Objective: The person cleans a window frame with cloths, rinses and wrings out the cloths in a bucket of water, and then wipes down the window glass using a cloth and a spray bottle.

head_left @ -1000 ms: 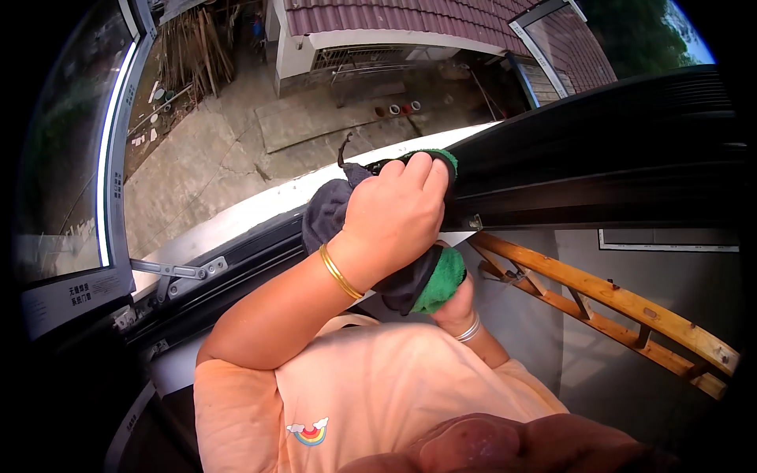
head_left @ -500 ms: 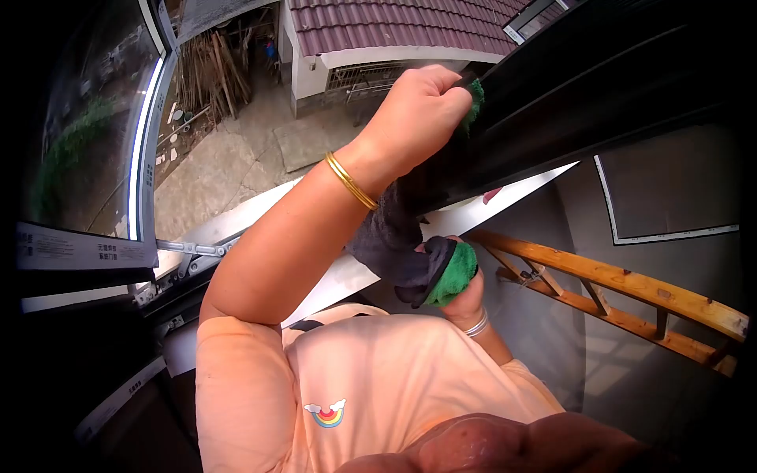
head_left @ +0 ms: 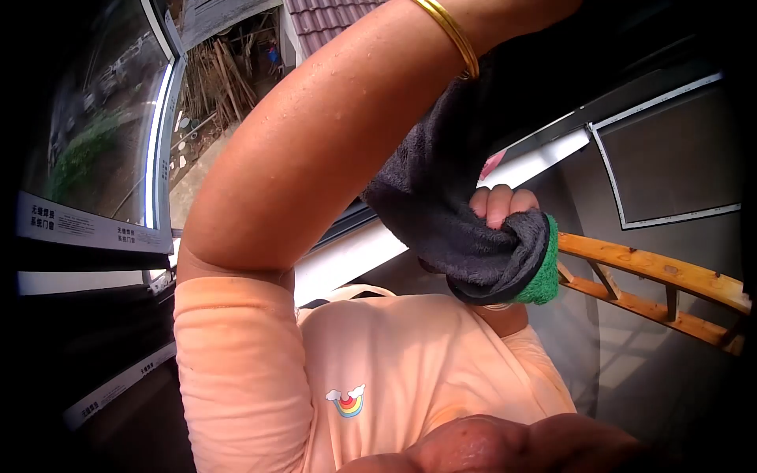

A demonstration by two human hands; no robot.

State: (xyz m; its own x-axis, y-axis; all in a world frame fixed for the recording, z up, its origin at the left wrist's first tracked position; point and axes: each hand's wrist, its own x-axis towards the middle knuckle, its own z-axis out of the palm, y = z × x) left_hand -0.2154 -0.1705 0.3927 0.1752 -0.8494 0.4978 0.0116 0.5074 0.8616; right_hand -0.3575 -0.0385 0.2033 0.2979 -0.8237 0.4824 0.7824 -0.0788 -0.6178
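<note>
My left arm, with a gold bangle at the wrist, reaches up across the view. Only part of my left hand [head_left: 532, 17] shows at the top edge, its fingers out of sight, against the dark window frame. A plush towel [head_left: 426, 177], dark grey with a green side, hangs from below that wrist down to my right hand. My right hand [head_left: 505, 206] is closed on the bunched towel, its fingertips curled over the grey side. The green side turns out at the lower right, just over the right wrist.
An opened window sash [head_left: 162, 134] with printed tape stands at left. A wooden ladder [head_left: 654, 264] leans at right, by a taped frame [head_left: 615, 177] on the grey wall. Outside are wooden poles [head_left: 217, 87] and a tiled roof [head_left: 323, 20]. A white sill [head_left: 355, 264] runs before me.
My left hand has moved up and right, almost out of view. My right hand has risen to the right, with its fingers now over the towel, which is stretched out further.
</note>
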